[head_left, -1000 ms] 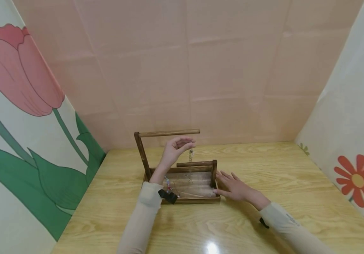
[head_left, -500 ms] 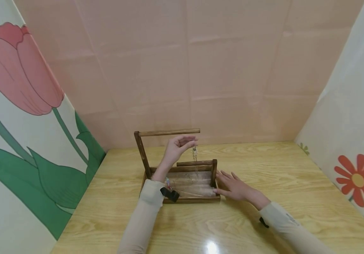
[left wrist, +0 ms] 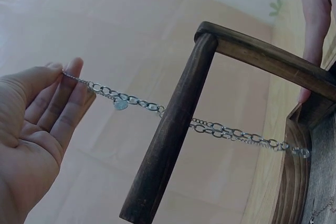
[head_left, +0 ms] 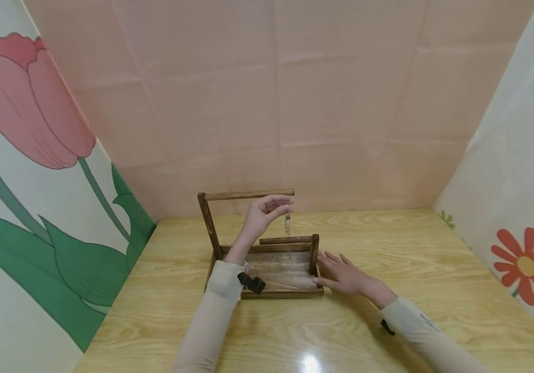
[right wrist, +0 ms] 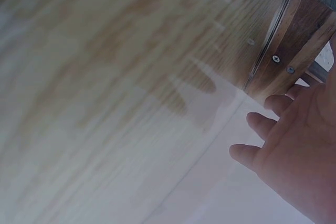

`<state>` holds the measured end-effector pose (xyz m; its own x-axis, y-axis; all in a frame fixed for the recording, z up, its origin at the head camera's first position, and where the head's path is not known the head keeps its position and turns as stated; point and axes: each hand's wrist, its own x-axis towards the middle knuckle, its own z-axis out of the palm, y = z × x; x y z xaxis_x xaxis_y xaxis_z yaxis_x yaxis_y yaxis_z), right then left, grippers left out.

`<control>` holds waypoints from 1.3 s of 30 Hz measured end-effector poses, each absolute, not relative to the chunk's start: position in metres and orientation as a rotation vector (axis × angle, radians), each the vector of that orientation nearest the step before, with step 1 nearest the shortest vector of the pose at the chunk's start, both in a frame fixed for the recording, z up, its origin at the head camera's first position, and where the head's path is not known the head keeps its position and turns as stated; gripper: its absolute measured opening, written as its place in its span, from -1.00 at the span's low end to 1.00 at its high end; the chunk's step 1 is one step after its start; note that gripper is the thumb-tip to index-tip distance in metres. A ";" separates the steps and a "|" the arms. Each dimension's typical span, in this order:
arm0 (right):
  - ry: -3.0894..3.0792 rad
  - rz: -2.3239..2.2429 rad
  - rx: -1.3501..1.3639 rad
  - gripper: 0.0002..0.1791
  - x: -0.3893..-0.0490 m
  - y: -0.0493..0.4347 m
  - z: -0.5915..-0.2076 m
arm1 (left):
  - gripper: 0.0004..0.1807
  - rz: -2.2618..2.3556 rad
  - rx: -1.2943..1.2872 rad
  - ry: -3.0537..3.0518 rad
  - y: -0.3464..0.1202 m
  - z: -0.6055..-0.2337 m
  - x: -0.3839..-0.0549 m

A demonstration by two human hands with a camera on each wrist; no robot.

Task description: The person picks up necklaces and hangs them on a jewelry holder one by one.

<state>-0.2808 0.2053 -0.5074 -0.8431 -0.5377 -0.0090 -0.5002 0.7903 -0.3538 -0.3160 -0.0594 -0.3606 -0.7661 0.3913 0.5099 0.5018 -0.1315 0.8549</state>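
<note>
My left hand (head_left: 259, 215) pinches one end of a silver link chain (left wrist: 142, 102) between thumb and fingertips. A small round charm (left wrist: 121, 105) dangles from the chain near my fingers. Its doubled strands hang down by the lower bar (left wrist: 168, 135) of a dark wooden jewelry stand, which hides a short stretch of them in the left wrist view. The stand's upper bar (head_left: 229, 196) is just above this hand. With fingers spread, my right hand (head_left: 346, 274) touches the right end of the stand's tray (head_left: 285, 295); two screws show there in the right wrist view.
Inside the tray lie colourful beads (head_left: 246, 267), partly behind my left wrist, and a fine chain (left wrist: 323, 211). An upright post (head_left: 208, 223) carries the upper bar on the left, and a shorter post (head_left: 314, 254) carries the lower one. The wood-grain table (head_left: 388, 238) surrounds the stand.
My left hand has shifted slightly right and up, carrying the chain from left of the lower bar's middle toward the right. My right hand stays in place.
</note>
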 end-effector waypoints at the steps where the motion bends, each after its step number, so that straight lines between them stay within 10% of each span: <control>1: 2.870 -0.521 -0.835 -0.13 -0.281 0.206 -0.507 | -0.72 -2.054 -1.042 -2.017 -0.059 -0.360 -0.316; 39: 2.874 -0.529 -0.820 -0.14 -0.279 0.213 -0.507 | -0.71 -1.967 -1.019 -2.121 -0.041 -0.339 -0.329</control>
<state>-0.2790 0.2128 -0.5068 -0.8487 -0.5288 -0.0062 -0.4919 0.7938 -0.3576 -0.3292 -0.0413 -0.3387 -0.7768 0.4108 0.4774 0.5068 -0.0423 0.8610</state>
